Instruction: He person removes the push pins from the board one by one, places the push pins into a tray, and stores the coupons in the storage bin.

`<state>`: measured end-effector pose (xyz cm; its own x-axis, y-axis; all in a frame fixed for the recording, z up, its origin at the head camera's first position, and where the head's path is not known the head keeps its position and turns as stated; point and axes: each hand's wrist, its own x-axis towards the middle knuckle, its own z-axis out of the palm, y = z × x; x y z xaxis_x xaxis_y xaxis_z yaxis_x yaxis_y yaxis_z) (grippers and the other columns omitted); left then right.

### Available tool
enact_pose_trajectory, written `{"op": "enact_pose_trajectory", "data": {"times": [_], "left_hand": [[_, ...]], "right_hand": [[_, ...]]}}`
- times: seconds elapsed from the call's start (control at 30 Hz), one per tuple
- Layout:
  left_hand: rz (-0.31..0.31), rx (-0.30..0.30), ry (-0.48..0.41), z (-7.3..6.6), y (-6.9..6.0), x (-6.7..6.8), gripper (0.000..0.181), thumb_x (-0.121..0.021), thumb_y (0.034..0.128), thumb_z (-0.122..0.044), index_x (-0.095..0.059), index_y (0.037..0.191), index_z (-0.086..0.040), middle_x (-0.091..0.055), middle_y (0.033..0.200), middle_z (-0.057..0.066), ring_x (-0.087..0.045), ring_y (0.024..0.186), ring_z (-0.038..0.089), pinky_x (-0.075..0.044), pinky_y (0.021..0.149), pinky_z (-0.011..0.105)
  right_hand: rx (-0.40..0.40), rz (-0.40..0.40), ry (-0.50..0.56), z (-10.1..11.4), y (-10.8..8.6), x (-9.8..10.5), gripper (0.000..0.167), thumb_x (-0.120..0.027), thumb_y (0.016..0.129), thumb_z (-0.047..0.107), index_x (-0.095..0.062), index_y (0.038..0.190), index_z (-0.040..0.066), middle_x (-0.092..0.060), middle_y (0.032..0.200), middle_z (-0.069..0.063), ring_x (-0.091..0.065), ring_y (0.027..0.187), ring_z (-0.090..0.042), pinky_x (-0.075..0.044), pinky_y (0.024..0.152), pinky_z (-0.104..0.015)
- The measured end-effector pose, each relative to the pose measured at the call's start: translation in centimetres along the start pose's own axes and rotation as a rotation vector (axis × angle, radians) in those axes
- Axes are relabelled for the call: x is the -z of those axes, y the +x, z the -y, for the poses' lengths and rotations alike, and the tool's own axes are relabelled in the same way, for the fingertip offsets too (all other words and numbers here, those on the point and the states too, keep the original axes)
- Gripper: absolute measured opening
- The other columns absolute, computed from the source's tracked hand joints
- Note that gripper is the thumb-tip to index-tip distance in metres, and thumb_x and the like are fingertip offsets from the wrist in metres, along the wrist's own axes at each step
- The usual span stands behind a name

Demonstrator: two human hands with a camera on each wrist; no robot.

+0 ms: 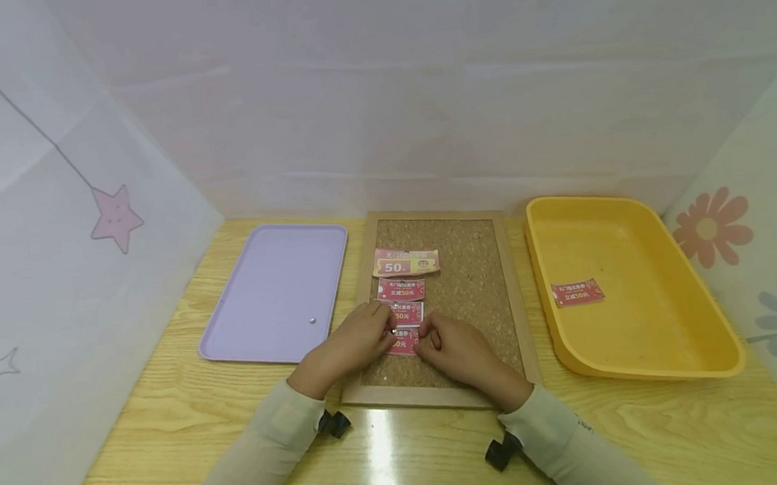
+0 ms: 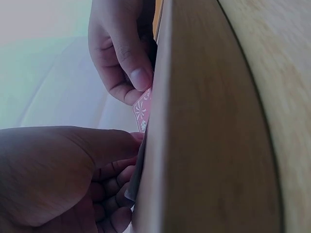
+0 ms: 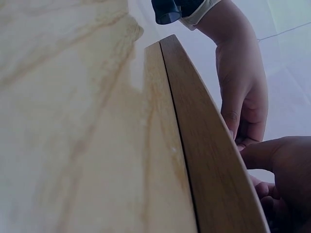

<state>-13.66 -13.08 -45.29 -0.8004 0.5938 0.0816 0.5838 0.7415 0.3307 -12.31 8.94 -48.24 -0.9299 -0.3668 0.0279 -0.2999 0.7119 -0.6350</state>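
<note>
A cork board [image 1: 457, 290] with a wooden frame lies in front of me, with several red coupons in a column on its left part. At the lowest coupon [image 1: 403, 344], my left hand [image 1: 357, 339] has thumb and forefinger closing around a small shiny thumbtack [image 1: 394, 331] at its upper edge. My right hand [image 1: 456, 349] pinches the same coupon's right edge between curled fingers. In the left wrist view, the coupon's patterned corner [image 2: 141, 109] shows between both hands. The third coupon [image 1: 407, 315] is partly covered by my left fingers. The board's frame hides the fingertips in the right wrist view.
A lilac tray [image 1: 278, 277] at left holds one silver thumbtack [image 1: 312, 321]. At right stands a yellow bin [image 1: 637, 332] with a single red coupon [image 1: 577, 293] in it. Above on the board are a larger coupon [image 1: 405, 260] and a small one [image 1: 400, 289].
</note>
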Motion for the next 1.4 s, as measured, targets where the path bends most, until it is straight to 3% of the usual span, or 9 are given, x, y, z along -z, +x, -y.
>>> {"op": "enact_pose_trajectory", "data": {"times": [0.3,0.73,1.4], "left_hand": [[0.017,0.042,-0.056,0.39,0.11,-0.28,0.012,-0.064,0.0938,-0.016,-0.058,0.098,-0.008,-0.054,0.091,0.0,-0.051,0.085,0.017,-0.045,0.078,0.035],[-0.007,0.088,-0.079,0.27,0.34,-0.47,0.009,-0.064,0.0942,-0.017,-0.059,0.096,-0.009,-0.055,0.09,0.0,-0.051,0.084,0.018,-0.045,0.078,0.036],[-0.009,0.098,-0.074,0.45,0.42,-0.75,0.013,-0.065,0.0945,-0.021,-0.059,0.097,-0.01,-0.055,0.089,0.0,-0.052,0.083,0.018,-0.045,0.076,0.035]], "right_hand": [[0.016,0.007,-0.004,-0.01,-0.02,-0.06,0.015,-0.071,0.087,0.038,-0.061,0.092,0.027,-0.048,0.062,0.01,-0.042,0.051,-0.006,-0.036,0.046,-0.027],[0.042,-0.009,-0.009,-0.14,-0.03,-0.03,0.015,-0.07,0.088,0.038,-0.062,0.092,0.027,-0.048,0.062,0.011,-0.042,0.05,-0.005,-0.035,0.046,-0.027],[0.035,-0.007,-0.038,-0.33,0.04,-0.2,0.014,-0.068,0.089,0.041,-0.062,0.093,0.03,-0.048,0.062,0.012,-0.042,0.05,-0.005,-0.035,0.046,-0.027]]}}
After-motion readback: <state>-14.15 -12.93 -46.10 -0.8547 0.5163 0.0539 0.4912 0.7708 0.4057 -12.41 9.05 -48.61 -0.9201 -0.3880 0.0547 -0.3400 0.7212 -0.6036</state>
